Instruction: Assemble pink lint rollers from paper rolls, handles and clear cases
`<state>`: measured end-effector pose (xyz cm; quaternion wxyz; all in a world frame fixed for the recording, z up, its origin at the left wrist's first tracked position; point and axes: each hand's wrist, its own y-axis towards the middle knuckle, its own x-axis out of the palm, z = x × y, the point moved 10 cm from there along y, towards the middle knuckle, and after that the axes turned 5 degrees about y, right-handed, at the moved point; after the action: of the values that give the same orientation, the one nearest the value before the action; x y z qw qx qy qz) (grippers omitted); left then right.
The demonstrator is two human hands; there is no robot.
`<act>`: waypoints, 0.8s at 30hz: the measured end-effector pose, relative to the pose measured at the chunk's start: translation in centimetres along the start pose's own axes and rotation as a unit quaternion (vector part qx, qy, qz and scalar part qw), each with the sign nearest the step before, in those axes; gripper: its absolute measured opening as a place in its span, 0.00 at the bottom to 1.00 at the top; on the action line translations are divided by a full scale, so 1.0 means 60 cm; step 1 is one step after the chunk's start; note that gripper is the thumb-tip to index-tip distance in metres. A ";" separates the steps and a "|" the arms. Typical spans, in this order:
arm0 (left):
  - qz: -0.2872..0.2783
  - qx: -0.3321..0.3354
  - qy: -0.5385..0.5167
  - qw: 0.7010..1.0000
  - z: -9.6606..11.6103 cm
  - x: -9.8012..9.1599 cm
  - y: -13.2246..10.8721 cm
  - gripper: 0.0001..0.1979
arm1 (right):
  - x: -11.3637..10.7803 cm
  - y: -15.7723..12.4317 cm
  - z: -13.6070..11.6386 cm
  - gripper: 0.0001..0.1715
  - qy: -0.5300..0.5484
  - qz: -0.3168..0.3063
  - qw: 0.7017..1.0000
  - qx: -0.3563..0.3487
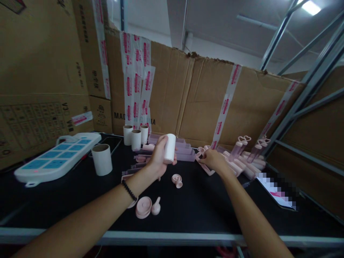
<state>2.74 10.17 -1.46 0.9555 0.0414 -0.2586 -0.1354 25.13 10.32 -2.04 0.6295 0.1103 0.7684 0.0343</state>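
My left hand (159,156) is wrapped around a white cardboard tube (170,147), held up at a slight tilt above the table. A thin pinkish edge shows at its lower end. To the right, my right hand (213,159) is closed with its fingertips down on a pink plastic part (208,170) in the pile. What lies under those fingers is partly hidden. Between the hands, a small pink plastic piece with a round base (177,180) lies on the black table. Nearer me are pink round discs (144,206) and a pink bulb-shaped piece (156,206).
White tubes (136,140) and a larger one (102,160) stand left, near a white power strip (59,157). Behind my left hand lie translucent purple trays (185,154). Pink cylinders with heart-shaped tops (236,150) are at right, beside a phone (276,191). Cardboard walls (199,100) enclose the table.
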 end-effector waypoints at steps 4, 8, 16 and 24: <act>-0.005 0.004 0.001 1.000 0.002 0.001 0.000 0.18 | 0.017 -0.004 -0.017 0.19 -0.006 -0.010 1.000 0.013; 0.007 0.006 -0.005 1.000 0.002 -0.002 -0.002 0.17 | 0.011 0.001 -0.018 0.21 -0.002 -0.013 1.000 0.010; 0.008 -0.013 -0.005 1.000 -0.008 -0.003 -0.001 0.22 | 0.022 -0.005 -0.021 0.27 -0.003 -0.008 1.000 -0.003; 0.002 -0.021 -0.007 1.000 -0.008 0.000 -0.001 0.22 | 0.028 0.003 -0.013 0.18 0.056 -0.001 0.998 0.008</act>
<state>2.99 10.12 -1.86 0.9547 0.0197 -0.2621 -0.1394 24.06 10.92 -3.47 0.5843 0.1123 0.8030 0.0332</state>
